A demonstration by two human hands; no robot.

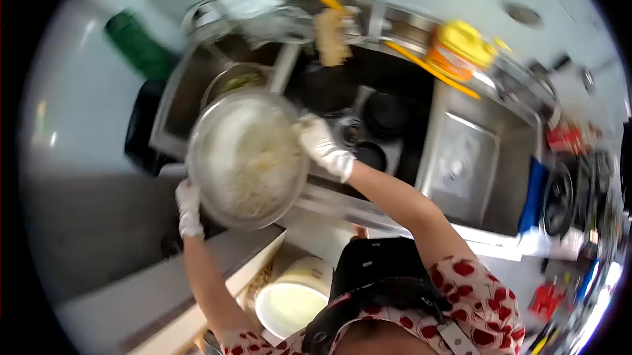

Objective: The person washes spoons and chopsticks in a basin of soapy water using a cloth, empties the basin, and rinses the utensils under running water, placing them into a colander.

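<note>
A wide metal bowl [199, 164] is held up between my gloved hands, over the front edge of the left sink basin. Inside it is cloudy whitish liquid with pale bits [263, 174], too blurred to name. My left hand [189, 209] grips the bowl's lower left rim. On the right side of the rim, my right hand [322, 146] is closed on it, smeared a little by motion. Just behind the bowl, a round container [209, 95] with something green in it stands partly hidden in the left basin.
The middle basin [424, 157] holds dark pans [385, 114]. To the right is a steel basin [507, 187]. A yellow jug [464, 45] stands on the back ledge near a yellow-handled brush [332, 35]. Below, a white bucket [266, 319] holds pale liquid.
</note>
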